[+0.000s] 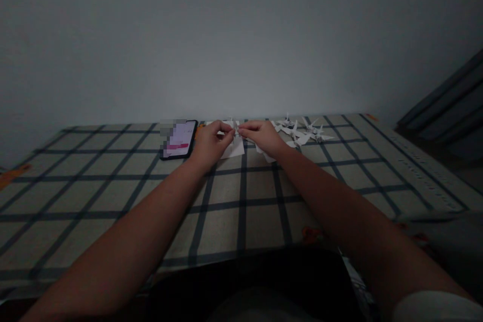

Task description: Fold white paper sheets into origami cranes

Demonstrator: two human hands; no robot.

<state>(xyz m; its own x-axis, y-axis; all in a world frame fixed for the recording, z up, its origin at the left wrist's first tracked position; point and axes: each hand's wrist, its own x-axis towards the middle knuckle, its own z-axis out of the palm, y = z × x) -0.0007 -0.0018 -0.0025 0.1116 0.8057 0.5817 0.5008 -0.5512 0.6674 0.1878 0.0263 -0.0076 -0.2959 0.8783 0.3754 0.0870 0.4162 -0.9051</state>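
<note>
My left hand (212,142) and my right hand (262,137) meet near the far edge of a checked tablecloth (113,186). Both pinch a small white folded paper piece (235,129) between thumb and fingertips, one hand on each side. A flat white sheet of paper (234,150) lies on the cloth just below the hands. Both forearms stretch forward from the bottom of the view.
A phone (178,139) with a lit screen lies just left of my left hand. Several finished white paper cranes (302,132) stand to the right of my right hand. A pale wall rises behind the table. Dark furniture (445,110) stands at the far right.
</note>
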